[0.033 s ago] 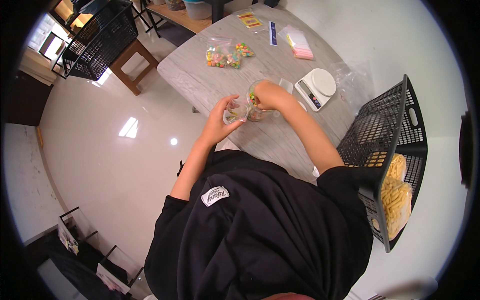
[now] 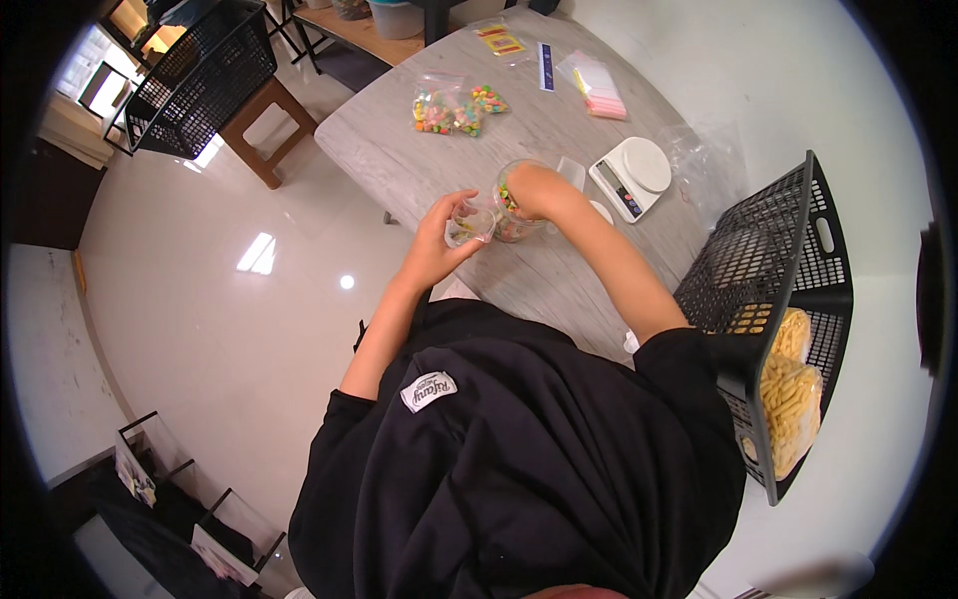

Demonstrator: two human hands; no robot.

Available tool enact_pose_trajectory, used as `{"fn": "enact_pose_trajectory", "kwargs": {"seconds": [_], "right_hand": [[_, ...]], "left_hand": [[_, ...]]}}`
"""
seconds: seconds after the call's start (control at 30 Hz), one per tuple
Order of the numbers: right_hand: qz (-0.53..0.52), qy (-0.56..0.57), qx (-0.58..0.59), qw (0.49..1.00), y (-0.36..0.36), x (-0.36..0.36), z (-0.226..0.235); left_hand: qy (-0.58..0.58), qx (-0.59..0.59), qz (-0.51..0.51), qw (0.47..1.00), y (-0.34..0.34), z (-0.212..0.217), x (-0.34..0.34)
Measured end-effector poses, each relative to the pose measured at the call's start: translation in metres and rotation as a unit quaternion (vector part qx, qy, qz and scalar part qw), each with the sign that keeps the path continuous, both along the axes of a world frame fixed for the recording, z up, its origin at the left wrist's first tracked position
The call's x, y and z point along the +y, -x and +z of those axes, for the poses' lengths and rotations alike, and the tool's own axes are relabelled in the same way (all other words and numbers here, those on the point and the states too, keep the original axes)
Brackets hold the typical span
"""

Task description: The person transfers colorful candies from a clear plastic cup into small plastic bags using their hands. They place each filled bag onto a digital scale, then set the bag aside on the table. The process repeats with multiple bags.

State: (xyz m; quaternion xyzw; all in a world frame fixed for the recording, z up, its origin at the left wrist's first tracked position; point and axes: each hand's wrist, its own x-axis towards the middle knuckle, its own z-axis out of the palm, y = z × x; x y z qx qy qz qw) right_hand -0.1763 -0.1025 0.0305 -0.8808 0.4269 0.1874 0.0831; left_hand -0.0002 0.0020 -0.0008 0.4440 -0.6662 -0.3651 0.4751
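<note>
Hands were both busy near the table's [image 2: 399, 160] front edge. Left hand [image 2: 442, 238] had its fingers curled around a small clear cup [image 2: 469, 224], holding it just above the tabletop. Right hand [image 2: 534, 190] was dipped into the mouth of a clear jar [image 2: 511, 212] of colourful candy, right beside the cup — fingers were hidden inside, so I couldn't tell if they were pinching anything. White scale [image 2: 631, 175] sat just right of the jar, candy bags [image 2: 451, 108] further back, and a pink pad [image 2: 603, 98] near the far edge. Black basket [image 2: 788, 270] with yellow snack packs [image 2: 793, 399] stood off to the right.
</note>
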Motion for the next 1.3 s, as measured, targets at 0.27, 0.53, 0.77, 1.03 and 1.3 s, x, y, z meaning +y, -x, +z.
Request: {"fn": "enact_pose_trajectory", "kwargs": {"seconds": [0.27,0.53,0.77,1.03,1.3], "right_hand": [[-0.023,0.015,0.088,0.996,-0.018,0.001,0.0],[-0.041,0.004,0.066,0.997,-0.017,0.001,-0.008],[-0.063,0.018,0.079,0.995,-0.021,0.001,-0.003],[-0.085,0.009,0.104,0.991,-0.02,0.002,0.0],[-0.122,-0.007,0.121,0.985,-0.02,-0.004,-0.02]], "left_hand": [[-0.011,0.006,0.017,1.0,-0.01,-0.002,-0.002],[-0.023,-0.009,0.008,1.0,-0.011,-0.005,-0.002],[-0.012,-0.009,0.013,1.0,-0.01,-0.008,-0.002],[-0.018,-0.003,0.006,1.0,-0.009,-0.007,-0.003],[-0.011,-0.008,0.003,1.0,-0.008,-0.008,-0.005]]}}
